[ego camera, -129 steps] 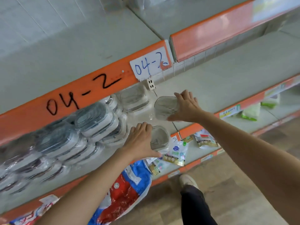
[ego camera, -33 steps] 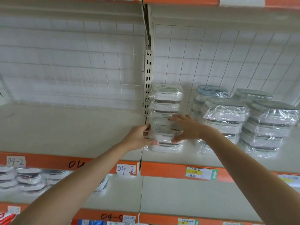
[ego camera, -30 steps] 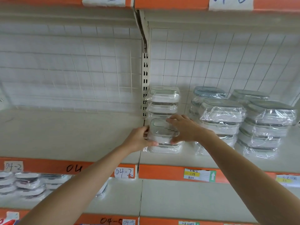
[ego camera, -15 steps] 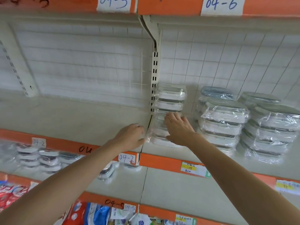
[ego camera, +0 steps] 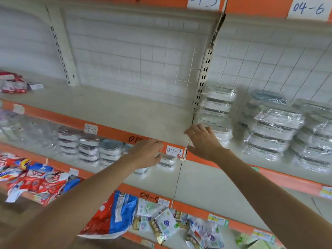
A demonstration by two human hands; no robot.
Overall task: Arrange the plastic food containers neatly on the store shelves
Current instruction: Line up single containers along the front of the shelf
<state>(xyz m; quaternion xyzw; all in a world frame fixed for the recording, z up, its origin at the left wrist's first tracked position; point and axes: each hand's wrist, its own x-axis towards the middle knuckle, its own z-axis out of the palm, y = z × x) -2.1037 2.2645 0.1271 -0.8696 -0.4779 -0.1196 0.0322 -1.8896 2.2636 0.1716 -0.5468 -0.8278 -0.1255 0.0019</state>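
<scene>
Head view — hands seemingly empty.

Clear lidded containers stand stacked by the upright on the shelf; wrapped stacks sit beside them; more containers fill the shelf below.

Orange shelf edge, white grid back panel, clear grey-lidded containers

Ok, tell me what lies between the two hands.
In the head view, between the left hand and right hand shows the orange shelf edge with a white 04-2 label; no container sits there.
</scene>
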